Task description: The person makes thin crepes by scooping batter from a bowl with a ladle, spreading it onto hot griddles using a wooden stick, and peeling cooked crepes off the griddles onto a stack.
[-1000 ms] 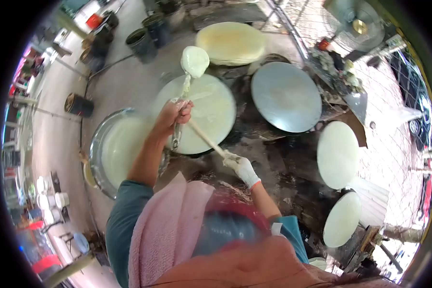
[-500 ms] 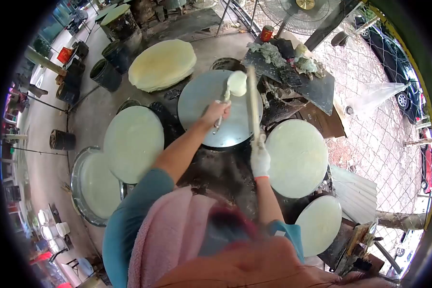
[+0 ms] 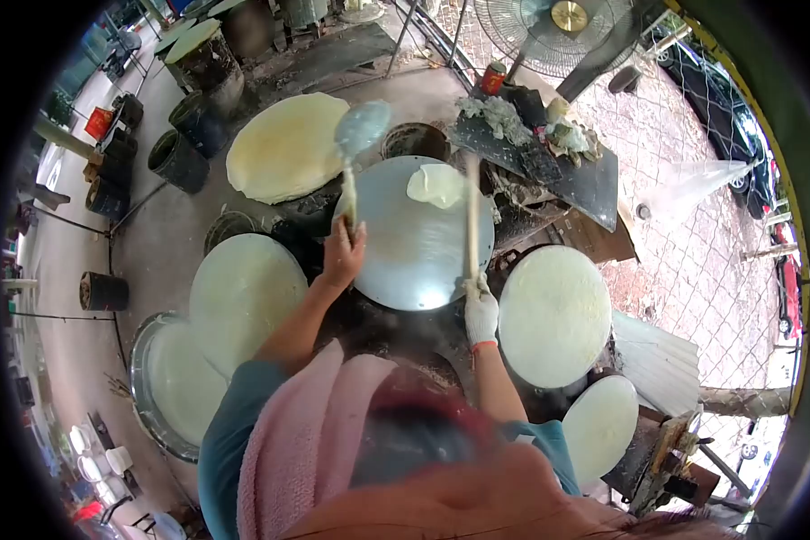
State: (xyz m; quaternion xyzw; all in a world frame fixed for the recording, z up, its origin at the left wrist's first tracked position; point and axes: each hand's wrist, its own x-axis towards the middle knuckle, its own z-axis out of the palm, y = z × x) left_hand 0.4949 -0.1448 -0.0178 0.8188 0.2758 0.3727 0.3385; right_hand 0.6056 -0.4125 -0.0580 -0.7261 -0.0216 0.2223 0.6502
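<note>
Left hand (image 3: 342, 256) is gripping a ladle (image 3: 364, 130) that's looking pretty much emptied, and your batter (image 3: 441, 185) is now sitting on the pan (image 3: 409, 256)!

So half a second ago that scoop was riding in the ladle over the metal; now it's lying in one thick patch near the far edge, and you're holding the ladle up off to the left. I'd call that freshly poured, not spread yet. Your bare fingers are wrapping the ladle handle, and your gloved right hand (image 3: 481, 310) is closing around a stick (image 3: 473, 216). Counting up: you're working with one ladle, one stick, one pan with the patch, three pale-coated rounds (image 3: 247, 292) (image 3: 555, 315) (image 3: 603, 427), one basin (image 3: 139, 387), one pale stack (image 3: 286, 148).
</note>
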